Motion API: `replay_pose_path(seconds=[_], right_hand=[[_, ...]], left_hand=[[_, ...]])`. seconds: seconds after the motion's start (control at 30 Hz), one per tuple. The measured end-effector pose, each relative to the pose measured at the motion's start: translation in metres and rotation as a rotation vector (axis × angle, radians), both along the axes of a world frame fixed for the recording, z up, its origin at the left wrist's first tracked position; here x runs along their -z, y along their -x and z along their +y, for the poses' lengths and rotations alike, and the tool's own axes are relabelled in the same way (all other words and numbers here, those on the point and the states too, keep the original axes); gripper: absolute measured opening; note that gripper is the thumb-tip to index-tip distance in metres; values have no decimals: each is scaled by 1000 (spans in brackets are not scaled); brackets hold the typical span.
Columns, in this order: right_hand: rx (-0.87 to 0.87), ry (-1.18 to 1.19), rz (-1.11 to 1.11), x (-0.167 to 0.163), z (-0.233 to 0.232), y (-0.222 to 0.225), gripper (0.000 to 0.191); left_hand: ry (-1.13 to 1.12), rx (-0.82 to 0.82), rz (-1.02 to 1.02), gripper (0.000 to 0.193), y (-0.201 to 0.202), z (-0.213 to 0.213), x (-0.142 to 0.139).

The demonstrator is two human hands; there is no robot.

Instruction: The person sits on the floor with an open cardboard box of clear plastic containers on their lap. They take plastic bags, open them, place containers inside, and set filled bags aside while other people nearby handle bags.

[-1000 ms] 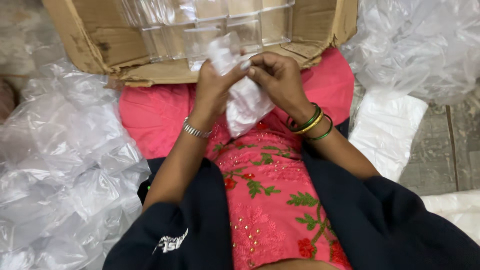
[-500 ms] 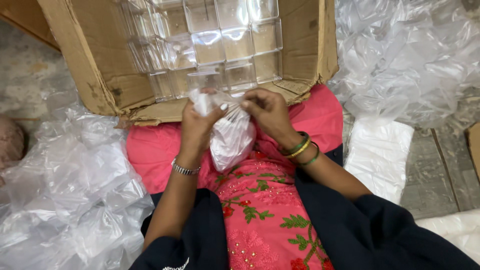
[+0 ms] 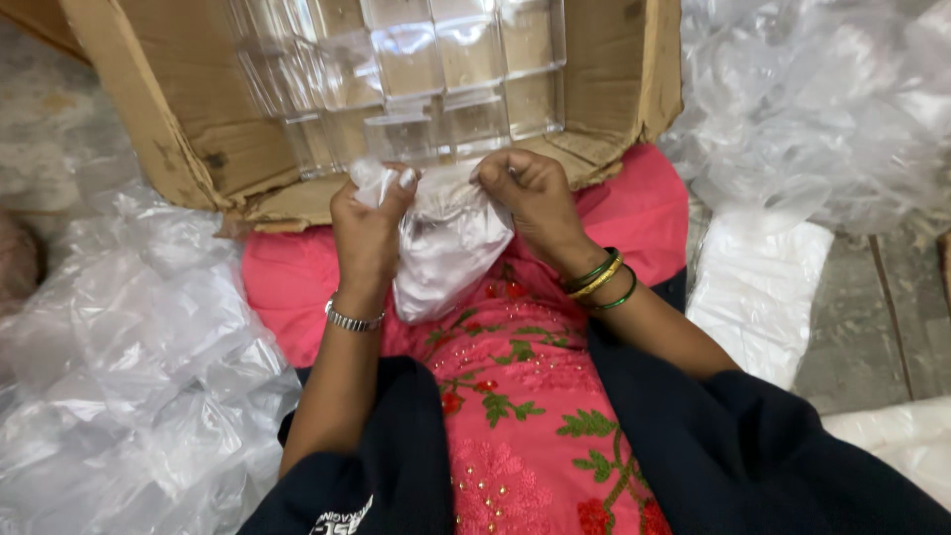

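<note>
Head view: our left hand (image 3: 369, 230) pinches one side of mouth of small clear plastic bag (image 3: 448, 248); our right hand (image 3: 530, 193) pinches opposite side. Bag hangs above lap, holding clear moulded item. We judge bagging done, closing of mouth pending. At 12 o'clock, brown cardboard box (image 3: 158, 119) holds rows of clear plastic containers (image 3: 426, 69). Loose bagged pieces (image 3: 129, 367) heaped at 8 o'clock.
</note>
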State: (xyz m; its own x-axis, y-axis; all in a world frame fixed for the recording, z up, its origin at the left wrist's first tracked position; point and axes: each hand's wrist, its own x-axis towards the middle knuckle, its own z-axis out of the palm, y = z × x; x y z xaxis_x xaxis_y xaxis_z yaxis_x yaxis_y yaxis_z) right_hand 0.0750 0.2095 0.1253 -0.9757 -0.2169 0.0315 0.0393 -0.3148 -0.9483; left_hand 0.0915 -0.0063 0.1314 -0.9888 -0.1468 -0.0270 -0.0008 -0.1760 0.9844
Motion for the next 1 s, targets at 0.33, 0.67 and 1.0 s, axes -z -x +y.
replay_pose_path(seconds=[0.33, 0.67, 1.0], right_hand=[[-292, 561, -352, -17, 15, 40, 18], [172, -901, 325, 50, -64, 142, 49], [-14, -817, 331, 86, -66, 141, 43]], left_hand=[[-367, 386, -396, 18, 4, -16, 19], [932, -185, 76, 13, 124, -82, 68], [864, -219, 273, 45, 127, -79, 139]])
